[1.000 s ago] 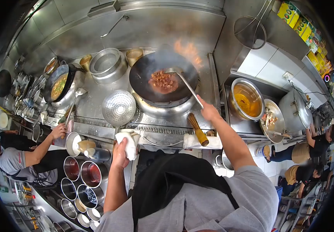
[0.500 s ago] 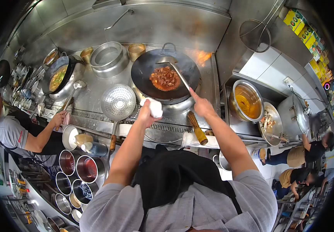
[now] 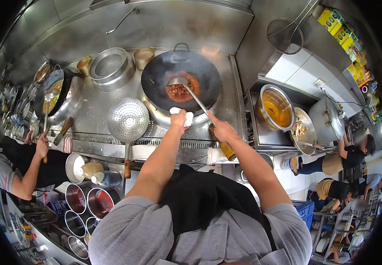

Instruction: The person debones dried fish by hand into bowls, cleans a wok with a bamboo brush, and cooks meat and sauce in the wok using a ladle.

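Note:
A black wok (image 3: pixel 154 79) sits on the burner, with chopped reddish-brown food (image 3: pixel 177 91) in sauce at its bottom. My right hand (image 3: pixel 224 131) is closed around the handle of a long metal wok spatula (image 3: pixel 194 96), whose head rests in the food. A folded white cloth (image 3: pixel 185 115) is gripped in my left hand (image 3: pixel 179 121) at the wok's near rim; the cloth hides what lies under it. Beside my right hand is a bamboo brush (image 3: pixel 226 150), partly covered by the hand. To the left of the wok lies a perforated skimmer (image 3: pixel 128 119) with a wooden handle.
A steel bowl of orange liquid (image 3: pixel 277 110) stands on the right, near a pan (image 3: pixel 305 128) and a lidded pot (image 3: pixel 326 120). Several sauce containers (image 3: pixel 100 202) sit at lower left. A co-worker (image 3: pixel 21 161) stirs another wok (image 3: pixel 61 99) on the left.
My left hand with the cloth has moved right and up to the wok's near rim. The spatula head has come down into the food. The co-worker's ladle is now over the other wok.

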`<state>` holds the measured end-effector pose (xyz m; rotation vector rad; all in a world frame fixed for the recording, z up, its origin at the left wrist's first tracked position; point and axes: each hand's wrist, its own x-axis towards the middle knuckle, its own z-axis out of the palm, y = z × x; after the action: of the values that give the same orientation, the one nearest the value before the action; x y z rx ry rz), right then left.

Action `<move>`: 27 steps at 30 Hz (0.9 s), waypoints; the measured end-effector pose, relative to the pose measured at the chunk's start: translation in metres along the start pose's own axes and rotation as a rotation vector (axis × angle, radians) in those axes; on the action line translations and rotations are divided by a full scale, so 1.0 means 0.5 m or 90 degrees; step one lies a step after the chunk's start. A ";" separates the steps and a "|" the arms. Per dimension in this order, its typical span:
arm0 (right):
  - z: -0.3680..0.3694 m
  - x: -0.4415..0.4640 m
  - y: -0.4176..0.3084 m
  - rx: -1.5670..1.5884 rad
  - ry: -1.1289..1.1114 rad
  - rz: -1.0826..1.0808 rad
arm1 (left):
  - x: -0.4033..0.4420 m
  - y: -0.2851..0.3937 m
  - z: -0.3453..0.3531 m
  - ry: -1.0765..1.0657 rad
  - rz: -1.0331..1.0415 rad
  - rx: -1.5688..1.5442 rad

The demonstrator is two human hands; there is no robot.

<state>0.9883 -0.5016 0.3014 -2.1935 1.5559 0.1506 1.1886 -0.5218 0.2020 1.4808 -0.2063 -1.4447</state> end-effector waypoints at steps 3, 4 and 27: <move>-0.036 -0.023 0.000 0.032 -0.024 0.037 | 0.000 0.005 -0.024 -0.015 0.036 0.018; -0.052 -0.046 -0.005 0.061 -0.017 0.033 | -0.004 0.014 -0.040 -0.015 0.046 0.017; -0.040 -0.116 0.024 0.037 -0.012 0.026 | -0.251 -0.091 -0.394 -0.053 0.062 -0.063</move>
<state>0.9529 -0.4625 0.3354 -2.1102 1.5768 0.1359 1.2943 -0.3085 0.2051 1.3139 -0.2505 -1.4197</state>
